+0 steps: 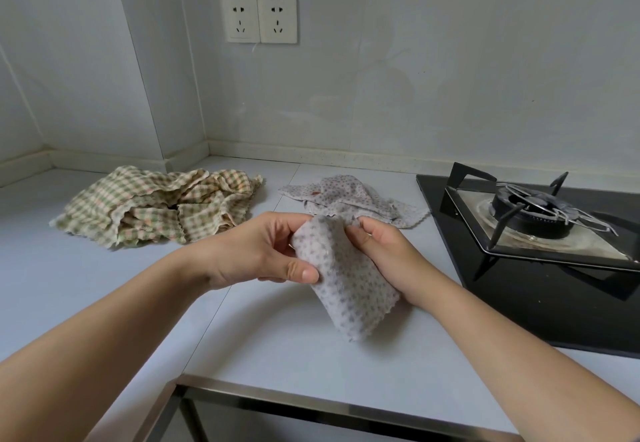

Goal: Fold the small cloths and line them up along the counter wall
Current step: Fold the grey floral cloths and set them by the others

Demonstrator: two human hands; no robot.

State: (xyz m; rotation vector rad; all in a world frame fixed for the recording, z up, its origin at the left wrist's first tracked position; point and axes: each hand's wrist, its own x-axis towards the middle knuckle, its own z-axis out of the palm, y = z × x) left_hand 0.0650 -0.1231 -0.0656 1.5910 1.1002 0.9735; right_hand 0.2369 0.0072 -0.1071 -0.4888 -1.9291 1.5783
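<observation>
Head view, and we're mid-fold: the left hand (263, 251) pinches one edge of the dotted grey cloth (346, 282), the right hand (377, 251) grips the other side, cloth doubled over and held just above the counter (263, 337). Folding step in hand, by my read (nothing lined up at the wall yet). Next it wants a flat press, then a carry to the counter wall (346, 156). Waiting crumpled: the checked cloths (152, 204) on the left, another dotted cloth (349, 195) behind the hands.
</observation>
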